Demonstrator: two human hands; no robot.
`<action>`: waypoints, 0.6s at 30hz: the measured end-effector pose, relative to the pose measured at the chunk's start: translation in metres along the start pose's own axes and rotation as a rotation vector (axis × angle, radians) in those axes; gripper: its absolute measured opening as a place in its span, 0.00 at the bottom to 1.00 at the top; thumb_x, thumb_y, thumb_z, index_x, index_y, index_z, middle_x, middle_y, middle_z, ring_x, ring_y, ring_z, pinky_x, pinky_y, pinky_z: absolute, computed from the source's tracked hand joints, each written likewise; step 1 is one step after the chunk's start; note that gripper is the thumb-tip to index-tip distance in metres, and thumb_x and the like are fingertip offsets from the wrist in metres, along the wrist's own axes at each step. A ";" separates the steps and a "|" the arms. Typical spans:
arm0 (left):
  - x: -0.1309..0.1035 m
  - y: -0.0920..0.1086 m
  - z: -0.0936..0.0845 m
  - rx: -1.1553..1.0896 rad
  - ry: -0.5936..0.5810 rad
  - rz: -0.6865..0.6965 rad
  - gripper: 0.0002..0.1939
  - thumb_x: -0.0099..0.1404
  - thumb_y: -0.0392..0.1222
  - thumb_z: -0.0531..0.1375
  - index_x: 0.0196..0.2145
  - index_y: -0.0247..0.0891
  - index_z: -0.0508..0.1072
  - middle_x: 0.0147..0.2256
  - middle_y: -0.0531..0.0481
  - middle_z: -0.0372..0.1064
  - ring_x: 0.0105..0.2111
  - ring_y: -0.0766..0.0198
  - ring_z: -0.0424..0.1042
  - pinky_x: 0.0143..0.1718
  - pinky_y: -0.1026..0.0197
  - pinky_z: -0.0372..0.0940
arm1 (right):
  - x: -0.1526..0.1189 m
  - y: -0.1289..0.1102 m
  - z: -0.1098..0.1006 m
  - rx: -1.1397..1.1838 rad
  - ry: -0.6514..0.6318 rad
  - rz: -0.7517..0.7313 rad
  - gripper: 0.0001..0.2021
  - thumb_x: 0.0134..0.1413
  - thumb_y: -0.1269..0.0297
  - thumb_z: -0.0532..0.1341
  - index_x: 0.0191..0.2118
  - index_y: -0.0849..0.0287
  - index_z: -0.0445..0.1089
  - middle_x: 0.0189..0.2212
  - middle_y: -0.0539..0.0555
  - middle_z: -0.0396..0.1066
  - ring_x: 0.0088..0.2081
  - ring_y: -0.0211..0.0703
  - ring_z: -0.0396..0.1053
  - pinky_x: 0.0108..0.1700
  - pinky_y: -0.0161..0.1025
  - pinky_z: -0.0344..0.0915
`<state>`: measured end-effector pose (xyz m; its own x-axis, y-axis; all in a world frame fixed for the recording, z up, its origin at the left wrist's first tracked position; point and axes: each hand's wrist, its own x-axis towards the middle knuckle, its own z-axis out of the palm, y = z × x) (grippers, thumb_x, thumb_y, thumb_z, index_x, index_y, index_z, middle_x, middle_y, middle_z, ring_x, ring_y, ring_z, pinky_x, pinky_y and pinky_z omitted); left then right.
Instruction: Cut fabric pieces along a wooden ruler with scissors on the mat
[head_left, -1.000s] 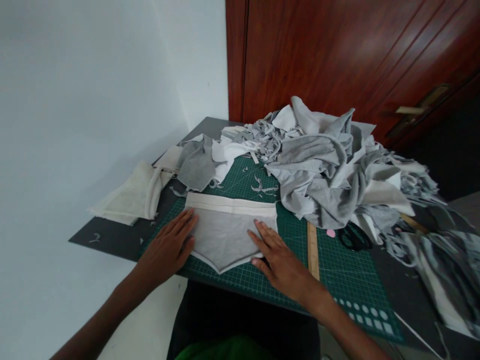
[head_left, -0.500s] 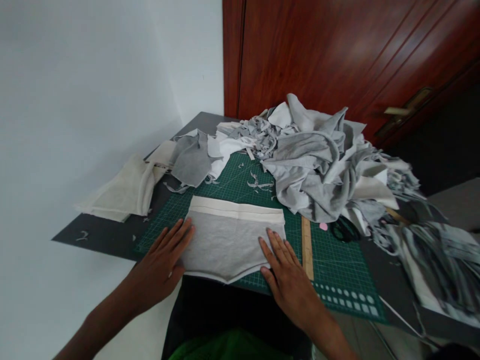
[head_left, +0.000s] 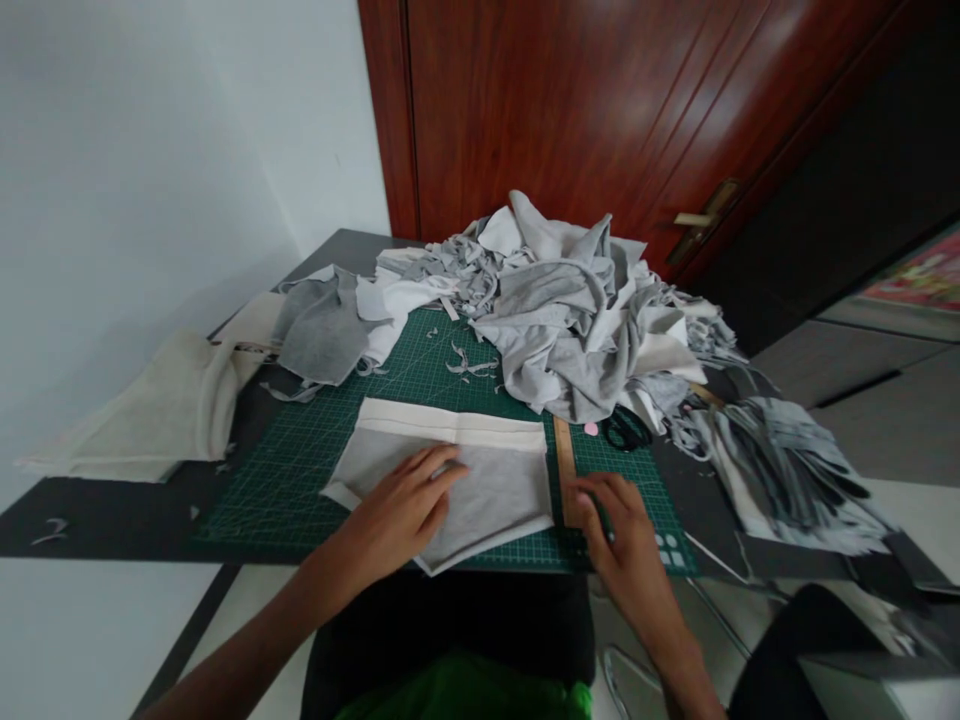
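A piece of light grey cloth (head_left: 495,495) with a cream band along its top edge lies flat on the green cutting mat (head_left: 285,500). My left hand (head_left: 409,500) rests on its middle, fingers stretched out and slightly bent, covering part of the grey. Just right of the cloth lies a wooden ruler (head_left: 564,450). At the ruler's lower part is my right hand (head_left: 619,530), fingers bent and thumb apart, with fingertips at its right edge; a firm grip does not show. A small pink piece (head_left: 591,429) and black-handled scissors (head_left: 626,430) lie beyond that hand.
A large heap of grey and white cloth scraps (head_left: 570,320) fills the back of the table. Cream cloth (head_left: 165,410) and a grey piece (head_left: 319,330) lie at the left. Stacked grey strips (head_left: 787,475) sit at the right. Behind stands a brown door (head_left: 540,120).
My left hand has moved from the cloth's left edge onto its middle. My right hand has left the cloth's right side for the ruler. The view has turned to the right.
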<state>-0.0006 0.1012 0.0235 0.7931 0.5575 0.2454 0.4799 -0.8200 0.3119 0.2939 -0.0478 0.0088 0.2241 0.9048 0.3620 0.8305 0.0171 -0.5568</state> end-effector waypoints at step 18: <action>-0.027 0.010 0.032 0.217 0.124 -0.057 0.30 0.83 0.45 0.50 0.77 0.32 0.58 0.77 0.37 0.57 0.78 0.47 0.56 0.77 0.39 0.61 | 0.027 0.015 0.008 -0.578 -0.138 0.261 0.13 0.68 0.71 0.60 0.54 0.62 0.75 0.46 0.64 0.78 0.45 0.57 0.81 0.41 0.46 0.73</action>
<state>-0.0054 0.0733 -0.0089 0.7166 0.6042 0.3484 0.6026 -0.7879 0.1270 0.3082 -0.0197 0.0046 0.4202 0.8953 0.1481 0.9067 -0.4078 -0.1074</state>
